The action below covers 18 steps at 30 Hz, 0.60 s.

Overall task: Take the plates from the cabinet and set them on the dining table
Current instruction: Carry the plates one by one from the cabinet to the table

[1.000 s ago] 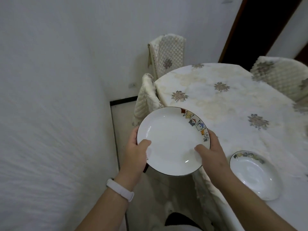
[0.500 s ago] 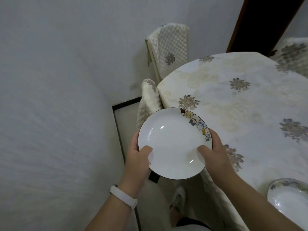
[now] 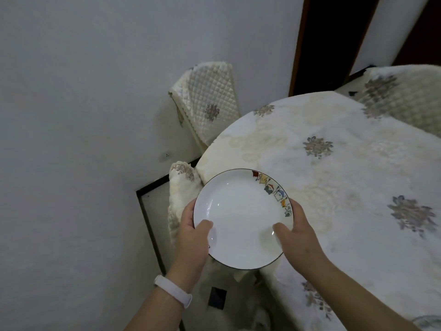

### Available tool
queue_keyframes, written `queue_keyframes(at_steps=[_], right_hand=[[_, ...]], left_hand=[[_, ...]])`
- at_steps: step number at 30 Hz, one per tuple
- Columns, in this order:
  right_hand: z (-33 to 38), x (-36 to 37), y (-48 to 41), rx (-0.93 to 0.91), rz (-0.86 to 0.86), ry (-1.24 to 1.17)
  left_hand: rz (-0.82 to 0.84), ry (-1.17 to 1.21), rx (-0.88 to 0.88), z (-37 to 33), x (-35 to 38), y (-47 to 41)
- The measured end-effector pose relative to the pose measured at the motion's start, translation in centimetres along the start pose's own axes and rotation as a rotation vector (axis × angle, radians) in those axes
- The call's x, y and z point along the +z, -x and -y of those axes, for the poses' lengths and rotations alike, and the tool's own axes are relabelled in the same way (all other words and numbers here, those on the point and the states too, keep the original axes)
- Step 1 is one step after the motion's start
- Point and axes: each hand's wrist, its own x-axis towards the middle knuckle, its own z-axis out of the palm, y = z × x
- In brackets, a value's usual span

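While your left hand point(image 3: 191, 237) and right hand point(image 3: 297, 237) grip the plate point(image 3: 241, 218) by opposite rims over the dining table point(image 3: 334, 168) edge, treat it as glazed, probably slippery and breakable.

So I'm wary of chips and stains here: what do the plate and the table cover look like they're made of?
The plate looks like glazed ceramic or porcelain: glossy white with small highlights, a thin dark rim and printed colour motifs. The table cover looks like soft cream woven fabric, matte, with flower patterns and yellowish patches. Both hands grip the plate.
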Motion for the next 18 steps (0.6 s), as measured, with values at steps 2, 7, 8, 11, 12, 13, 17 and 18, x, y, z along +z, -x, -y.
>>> queue_keyframes(at_steps=[2,7,8,11,12,13,17,18], right_hand=[[-0.2,-0.5,-0.5,0.011,-0.03,0.002],[-1.8,-1.3,-2.3,0.084,-0.168,-0.075],[-2.2,-1.4,-2.6,0.1,-0.185,-0.09],[-3.1,-1.4,-3.7,0.152,-0.227,-0.12],[-3.5,-1.3,-4.1,0.168,-0.241,-0.13],[-3.8,-1.2,-4.7,0.185,-0.26,-0.147],[-5.2,-0.1,-6.6,0.254,-0.339,-0.161],[-5.6,0.2,-7.1,0.276,-0.357,-0.159]], left_hand=[[0.048,-0.012,-0.017,0.2,1.0,-1.6],[0.166,-0.104,-0.047,0.3,3.9,-5.2],[0.192,-0.116,-0.052,0.4,4.4,-5.8],[0.275,-0.174,-0.07,0.9,5.5,-7.9],[0.301,-0.201,-0.073,1.2,5.8,-8.8],[0.328,-0.231,-0.074,1.5,6.1,-9.8],[0.439,-0.331,-0.102,2.4,7.5,-13.8],[0.475,-0.344,-0.112,2.7,7.8,-14.8]])
